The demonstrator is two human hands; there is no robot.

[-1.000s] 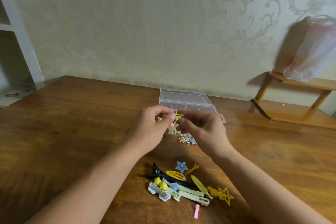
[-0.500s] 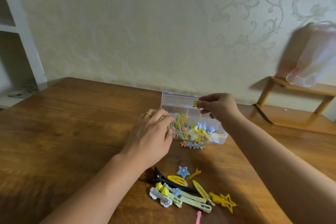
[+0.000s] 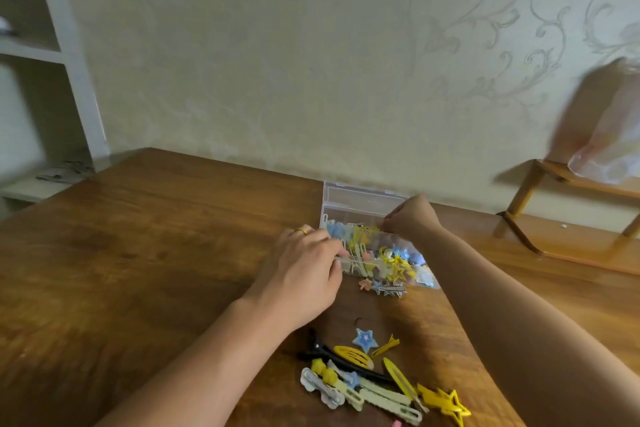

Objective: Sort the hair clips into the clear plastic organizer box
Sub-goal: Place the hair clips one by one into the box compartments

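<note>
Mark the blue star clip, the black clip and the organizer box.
blue star clip (image 3: pixel 364 340), head view, centre of the star.
black clip (image 3: pixel 322 354), head view, its near-left end.
organizer box (image 3: pixel 363 196), head view, open lid.

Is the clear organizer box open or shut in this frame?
Open. The organizer box has its lid tipped back behind it, and coloured hair clips show uncovered in its compartments.

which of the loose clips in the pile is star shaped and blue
The small blue star clip at the pile's far edge, beside the little yellow clip; the other star is yellow.
</note>
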